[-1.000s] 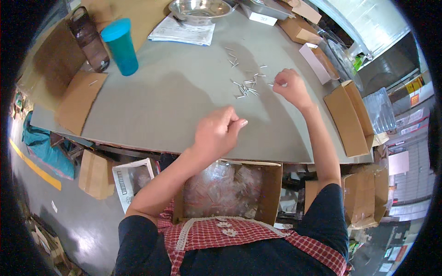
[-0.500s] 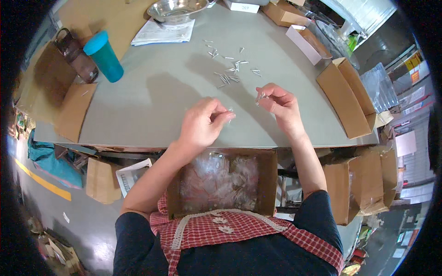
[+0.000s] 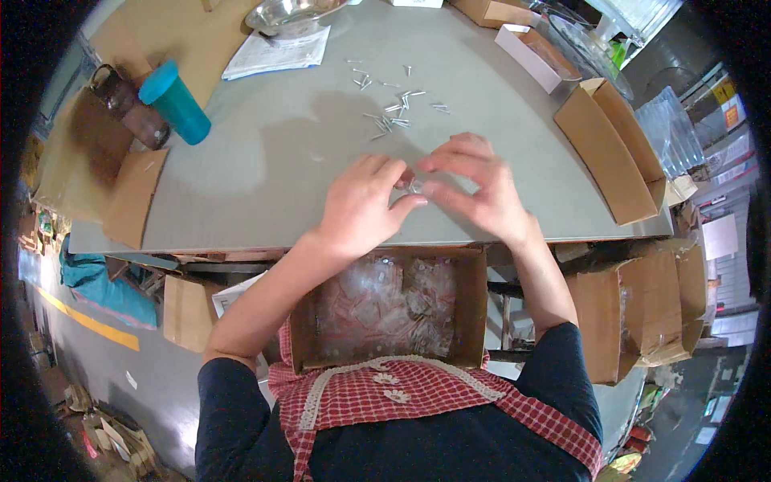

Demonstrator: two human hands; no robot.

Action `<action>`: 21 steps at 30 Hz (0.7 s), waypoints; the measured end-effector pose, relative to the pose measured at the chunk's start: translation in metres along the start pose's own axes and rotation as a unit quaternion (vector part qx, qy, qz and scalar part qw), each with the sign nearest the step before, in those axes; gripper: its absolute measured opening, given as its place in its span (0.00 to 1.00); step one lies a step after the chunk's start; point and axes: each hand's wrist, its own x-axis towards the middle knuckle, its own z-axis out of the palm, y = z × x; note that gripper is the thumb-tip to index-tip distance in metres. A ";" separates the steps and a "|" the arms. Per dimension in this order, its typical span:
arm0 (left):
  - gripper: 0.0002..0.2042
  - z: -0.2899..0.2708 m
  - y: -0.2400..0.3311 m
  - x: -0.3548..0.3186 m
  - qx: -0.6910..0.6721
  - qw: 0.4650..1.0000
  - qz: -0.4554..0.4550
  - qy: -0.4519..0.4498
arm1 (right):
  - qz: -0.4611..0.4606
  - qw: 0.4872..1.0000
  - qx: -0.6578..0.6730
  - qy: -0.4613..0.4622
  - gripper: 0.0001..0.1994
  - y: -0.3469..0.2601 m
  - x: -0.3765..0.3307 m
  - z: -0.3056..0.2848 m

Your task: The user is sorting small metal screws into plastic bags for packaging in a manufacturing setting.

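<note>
Over the table's near part, my left hand [image 3: 361, 201] pinches a small clear plastic bag [image 3: 415, 185] between thumb and fingers. My right hand [image 3: 478, 185] meets it from the other side, its curled thumb and forefinger at the bag's edge. Motion blurs these fingertips, and I cannot make out what is between them. Beyond both hands, several small silvery screw-like metal pieces [image 3: 389, 122] lie scattered on the grey tabletop [image 3: 265, 209]. Below the table edge, close to my body, an open cardboard box [image 3: 468, 309] holds many small clear bags with red lines [image 3: 377, 309].
At the left stand a teal lidded cup [image 3: 178, 108], a dark bottle [image 3: 132, 112] and a cardboard flap [image 3: 136, 197]. Papers [image 3: 277, 52] and a metal bowl [image 3: 293, 12] lie at the back. Open cartons [image 3: 602, 153] line the right edge; more boxes [image 3: 626, 313] stand lower right.
My right hand has moved left and come together with the left hand at the bag. Metal pieces seen earlier in its fingertips no longer show. The view has shifted slightly.
</note>
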 end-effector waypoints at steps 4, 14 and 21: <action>0.14 0.002 0.002 0.001 -0.050 0.998 -0.042 -0.011 | 0.099 0.989 -0.104 0.024 0.08 0.060 0.023 -0.002; 0.14 0.006 -0.008 0.000 -0.049 0.997 -0.057 0.008 | 0.074 0.964 -0.245 -0.076 0.07 0.081 0.029 0.010; 0.14 0.008 -0.001 0.002 -0.057 0.998 -0.031 0.013 | -0.126 0.978 -0.139 -0.087 0.15 -0.013 0.017 -0.010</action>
